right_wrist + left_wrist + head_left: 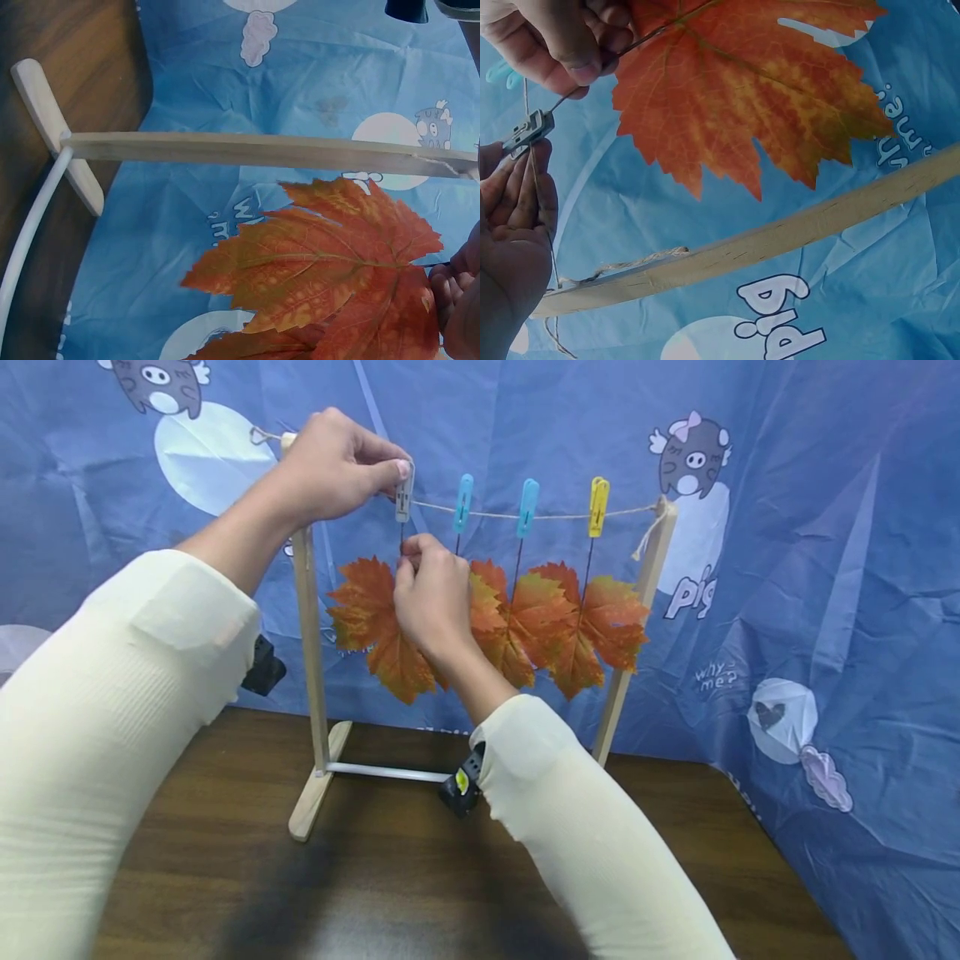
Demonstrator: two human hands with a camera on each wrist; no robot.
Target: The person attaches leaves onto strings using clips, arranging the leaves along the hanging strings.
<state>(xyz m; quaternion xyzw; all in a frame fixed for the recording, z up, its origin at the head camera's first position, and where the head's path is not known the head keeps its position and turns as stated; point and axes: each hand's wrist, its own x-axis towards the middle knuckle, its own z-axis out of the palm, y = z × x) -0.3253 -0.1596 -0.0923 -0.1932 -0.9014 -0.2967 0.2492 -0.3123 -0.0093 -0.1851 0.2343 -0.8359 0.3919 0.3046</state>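
My left hand (330, 468) pinches a grey clothespin (403, 502) at the left part of the string (491, 513). Just below it, my right hand (437, 597) pinches the dark stem of an orange maple leaf (367, 610). In the left wrist view the stem reaches the mouth of the clothespin (531, 133), and the string runs past the left hand (514, 232). Whether the clothespin bites on the stem is too small to tell. The right wrist view shows the leaf (352, 262) beside the fingertips of my right hand (459, 300).
Two blue clothespins (528, 508) and a yellow clothespin (598, 507) hold more leaves (600, 627) on the string. Wooden posts (311, 652) with a white crossbar (390, 772) stand on the brown table (225, 860). A blue printed cloth (825, 568) hangs behind.
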